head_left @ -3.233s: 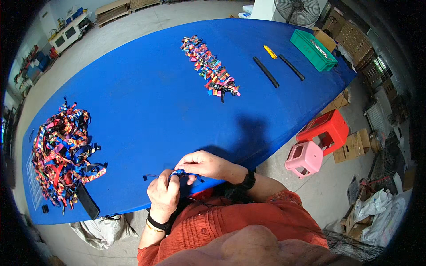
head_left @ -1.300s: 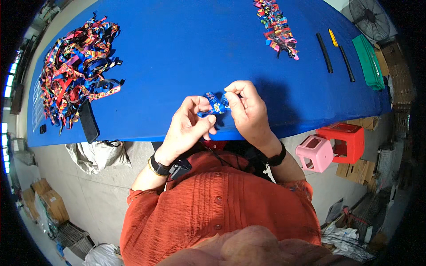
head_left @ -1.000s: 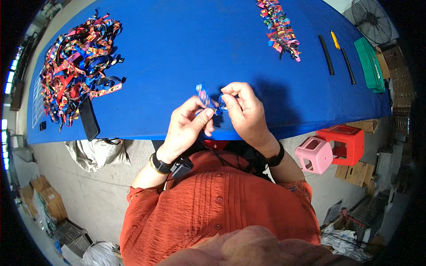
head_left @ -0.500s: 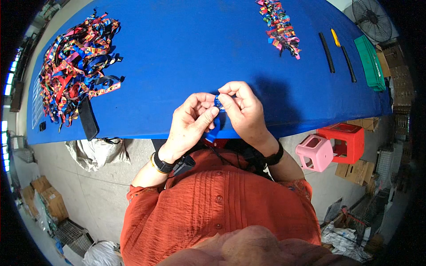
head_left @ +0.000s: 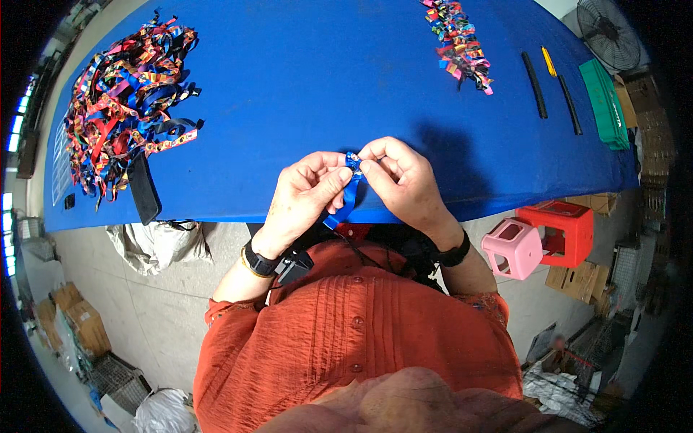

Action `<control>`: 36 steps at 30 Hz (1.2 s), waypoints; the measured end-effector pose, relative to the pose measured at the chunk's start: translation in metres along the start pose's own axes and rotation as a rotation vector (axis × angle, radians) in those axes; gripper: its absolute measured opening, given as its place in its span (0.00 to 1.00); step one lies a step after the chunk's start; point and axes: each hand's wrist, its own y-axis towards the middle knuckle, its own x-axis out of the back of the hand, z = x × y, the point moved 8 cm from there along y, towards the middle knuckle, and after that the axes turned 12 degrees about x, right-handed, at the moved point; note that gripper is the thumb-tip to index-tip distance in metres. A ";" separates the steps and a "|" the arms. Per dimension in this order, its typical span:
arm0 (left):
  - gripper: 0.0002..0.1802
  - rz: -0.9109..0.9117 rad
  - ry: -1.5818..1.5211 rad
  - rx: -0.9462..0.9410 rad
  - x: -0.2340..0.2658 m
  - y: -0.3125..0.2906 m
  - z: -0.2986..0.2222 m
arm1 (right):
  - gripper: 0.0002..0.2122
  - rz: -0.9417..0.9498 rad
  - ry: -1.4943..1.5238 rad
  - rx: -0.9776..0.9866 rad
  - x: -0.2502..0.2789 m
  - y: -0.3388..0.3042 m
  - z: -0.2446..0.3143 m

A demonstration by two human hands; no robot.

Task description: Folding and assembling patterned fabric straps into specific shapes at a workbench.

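A blue printed ribbon (head_left: 347, 202) is pinched between my two hands above the near edge of the blue-covered table (head_left: 289, 79). My left hand (head_left: 307, 195) grips it with thumb and fingertips from the left. From the right, my right hand (head_left: 401, 180) pinches the same ribbon near its folded upper part. A tail of the ribbon hangs down between the hands toward my lap. Whether the folded part is a knot or a loop I cannot tell.
A tangled heap of colourful ribbons (head_left: 130, 108) lies at the left, beside a black flat case (head_left: 144, 189). At the far right are a row of folded ribbons (head_left: 462, 43), black rods (head_left: 534, 85), a yellow cutter (head_left: 548, 62) and a green box (head_left: 603, 105). Stools (head_left: 512, 249) stand below.
Both hands have shifted slightly, and the fingertips are a little farther apart. More of the ribbon's folded part shows between them, and its tail hangs at a different slant.
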 end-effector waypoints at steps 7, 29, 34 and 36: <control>0.12 0.058 0.004 0.012 -0.001 0.006 0.005 | 0.02 0.063 -0.194 0.066 -0.001 0.003 0.013; 0.07 0.137 0.095 0.098 -0.006 0.011 -0.002 | 0.05 0.065 -0.257 0.137 0.012 0.009 0.021; 0.06 0.086 -0.015 0.000 0.006 0.016 -0.001 | 0.07 0.174 -0.328 0.228 -0.001 0.003 0.035; 0.07 0.071 -0.057 0.001 0.007 0.017 0.001 | 0.07 0.233 -0.501 0.284 -0.003 0.001 0.037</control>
